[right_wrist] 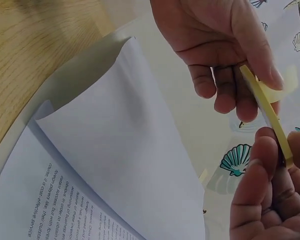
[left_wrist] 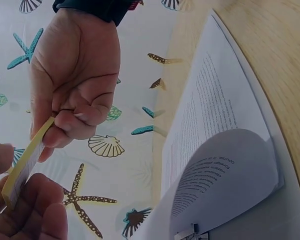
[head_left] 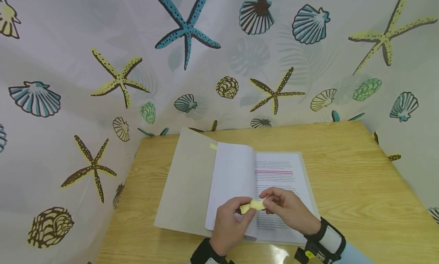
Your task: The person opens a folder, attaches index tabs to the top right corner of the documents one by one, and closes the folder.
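A small pad of yellow sticky notes (head_left: 257, 205) is held above an open document folder. My left hand (head_left: 230, 222) pinches one end between thumb and fingers, and my right hand (head_left: 288, 208) has thumb and fingertips at the other end. In the right wrist view, a thin yellow sheet (right_wrist: 289, 86) stands away from the pad beside the right thumb. The left wrist view shows the pad (left_wrist: 25, 167) edge-on between both hands. Below lie a blank turned page (head_left: 233, 172) and a printed page (head_left: 274, 178) with pink highlighted lines.
The folder's beige cover (head_left: 185, 187) lies spread to the left, with a yellow tab (head_left: 213, 146) by the page edge. A metal fastener (left_wrist: 192, 233) shows near the curled sheet. Wooden table (head_left: 356, 172) surrounds the folder; a shell-and-starfish curtain (head_left: 212, 69) hangs behind and at the sides.
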`<state>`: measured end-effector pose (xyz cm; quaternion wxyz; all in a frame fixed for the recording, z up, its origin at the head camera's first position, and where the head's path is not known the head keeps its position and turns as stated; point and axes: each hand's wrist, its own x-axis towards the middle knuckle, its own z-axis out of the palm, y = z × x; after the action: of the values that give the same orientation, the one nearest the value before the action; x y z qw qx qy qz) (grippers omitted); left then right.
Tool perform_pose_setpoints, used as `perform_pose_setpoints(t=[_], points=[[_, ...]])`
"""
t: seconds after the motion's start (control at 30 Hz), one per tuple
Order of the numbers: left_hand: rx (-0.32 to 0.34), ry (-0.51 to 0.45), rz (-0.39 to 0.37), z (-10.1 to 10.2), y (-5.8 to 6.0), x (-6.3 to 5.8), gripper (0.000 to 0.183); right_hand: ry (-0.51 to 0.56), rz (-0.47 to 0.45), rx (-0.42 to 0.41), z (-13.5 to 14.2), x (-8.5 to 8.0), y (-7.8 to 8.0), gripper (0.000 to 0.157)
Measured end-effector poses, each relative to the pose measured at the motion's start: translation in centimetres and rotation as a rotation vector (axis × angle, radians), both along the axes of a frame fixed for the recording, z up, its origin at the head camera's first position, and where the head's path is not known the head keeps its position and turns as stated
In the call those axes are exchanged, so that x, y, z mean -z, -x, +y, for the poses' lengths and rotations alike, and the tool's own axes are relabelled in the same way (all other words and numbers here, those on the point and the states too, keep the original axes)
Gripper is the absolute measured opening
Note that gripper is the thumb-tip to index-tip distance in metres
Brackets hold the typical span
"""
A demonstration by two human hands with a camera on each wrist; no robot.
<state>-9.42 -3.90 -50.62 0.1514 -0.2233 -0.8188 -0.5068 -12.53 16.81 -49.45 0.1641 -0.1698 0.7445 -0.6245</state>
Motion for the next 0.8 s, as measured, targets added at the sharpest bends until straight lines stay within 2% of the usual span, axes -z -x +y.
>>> perform_pose_setpoints(t=[0.13, 0.27, 0.33, 0.4, 0.47, 0.53, 0.6, 0.67, 0.8], points=[[-0.001, -0.01, -0.006, -0.1, -0.1, 0.0, 0.02, 0.021, 0.061, 0.016, -0.2, 0.0, -0.3, 0.026], [0.001, 0.003, 0.032, 0.0, -0.2, 0.1, 0.019, 0.023, 0.149, -0.001, -0.7, 0.3, -0.7, 0.023], [-0.011, 0.021, 0.076, 0.2, -0.2, 0.2, 0.019, -0.001, 0.2, -0.003, -1.1, 0.5, -0.8, 0.019], [-0.07, 0.06, 0.13, 0.4, -0.3, 0.1, 0.018, -0.048, 0.259, 0.027, -1.5, 0.5, -0.9, 0.014], [-0.163, 0.103, 0.209, 0.5, -0.4, 0.0, 0.016, -0.103, 0.337, 0.078, -1.8, 0.5, -1.1, 0.01], [-0.263, 0.129, 0.267, 0.6, -0.4, -0.1, 0.013, -0.165, 0.426, 0.143, -2.1, 0.5, -1.1, 0.012], [-0.319, 0.131, 0.288, 0.5, -0.3, -0.1, 0.01, -0.192, 0.478, 0.192, -2.4, 0.6, -1.2, 0.016], [-0.32, 0.115, 0.28, 0.5, -0.3, -0.2, 0.01, -0.215, 0.507, 0.224, -2.6, 0.7, -1.2, 0.02], [-0.268, 0.08, 0.248, 0.5, -0.5, -0.1, 0.006, -0.238, 0.505, 0.255, -3.0, 1.0, -1.3, 0.016]])
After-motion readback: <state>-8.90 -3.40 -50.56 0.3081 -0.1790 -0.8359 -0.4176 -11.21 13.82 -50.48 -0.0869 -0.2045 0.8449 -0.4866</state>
